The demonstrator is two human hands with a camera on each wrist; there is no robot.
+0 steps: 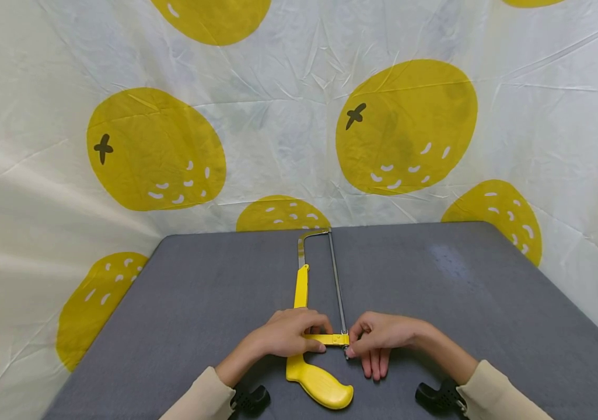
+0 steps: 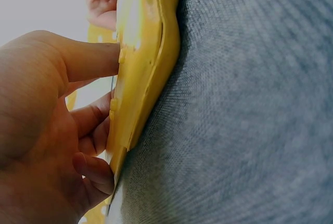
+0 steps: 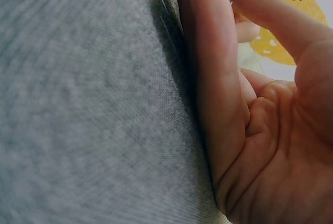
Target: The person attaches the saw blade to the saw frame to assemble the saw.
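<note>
A hacksaw with a yellow handle (image 1: 325,388) lies flat on the grey table, its bowed far end pointing away from me. The thin blade (image 1: 336,280) runs along its right side. My left hand (image 1: 290,332) grips the yellow frame just above the handle, with thumb and fingers about the short crosspiece (image 1: 330,339). In the left wrist view, the left fingers bear against the yellow frame (image 2: 143,57). My right hand (image 1: 385,335) pinches the small metal wing nut (image 1: 347,353) at the blade's near end, partly hidden by thumb and index finger. Its other fingers extend down by the tabletop.
The grey cloth-covered table (image 1: 214,280) spreads out around the saw. Behind and beside it hangs a white sheet (image 1: 277,151) printed with yellow fruit. A black device sits at each wrist, near the beige sleeves (image 1: 201,396).
</note>
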